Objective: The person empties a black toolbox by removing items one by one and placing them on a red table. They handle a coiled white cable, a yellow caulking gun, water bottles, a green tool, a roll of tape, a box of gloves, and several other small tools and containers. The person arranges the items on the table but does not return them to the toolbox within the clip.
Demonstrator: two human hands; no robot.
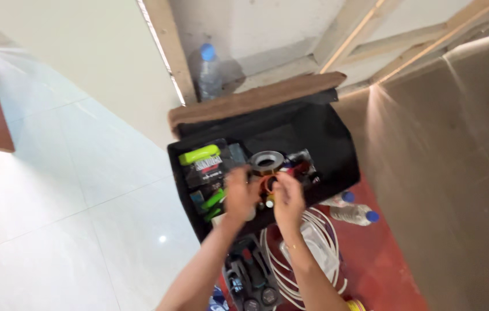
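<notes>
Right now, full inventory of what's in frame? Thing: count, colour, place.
tool bag: 1, black with brown flap, centre, open
tape roll: 1, grey, inside bag, just above the hands
green-handled tools: several, lime green, left side of bag
plastic bottles: 3, clear with blue caps; one standing behind bag, two lying right of bag
coiled cable: 1, white, below bag on red floor
open tool case: 1, dark, bottom centre
wooden battens: several, pale, against wall at top
floor tiles: white, left
left hand: in bag, what it grips is unclear
right hand: in bag, by something orange
</notes>
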